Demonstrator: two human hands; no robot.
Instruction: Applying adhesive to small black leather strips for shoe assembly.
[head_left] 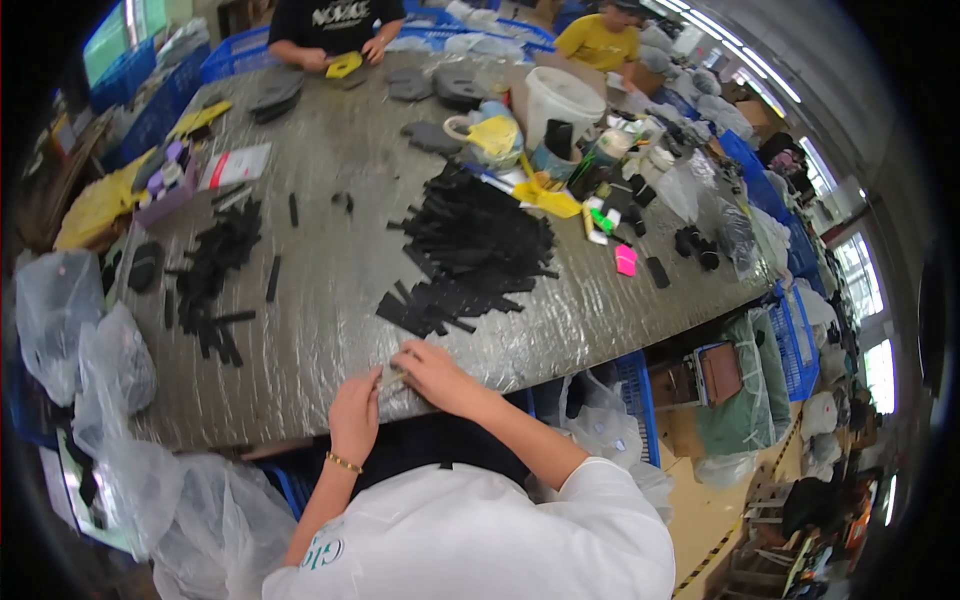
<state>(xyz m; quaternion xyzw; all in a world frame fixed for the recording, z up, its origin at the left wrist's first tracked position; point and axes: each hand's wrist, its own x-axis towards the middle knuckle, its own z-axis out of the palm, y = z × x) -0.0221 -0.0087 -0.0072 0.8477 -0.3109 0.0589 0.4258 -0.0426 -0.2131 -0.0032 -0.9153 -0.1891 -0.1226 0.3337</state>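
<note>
At the near edge of the table, my left hand and my right hand are close together, both with closed fingers. Between their fingertips is a small pale piece, too small to make out. Just beyond my right hand spreads a big pile of black strips, its nearest strips close to my fingers. Farther left lies a smaller heap of black strips, with a few single strips around it.
A white bucket, tape rolls and a pink pad crowd the table's right side. Plastic bags hang at the left edge. Across the table, a person in black handles a yellow piece; another wears yellow.
</note>
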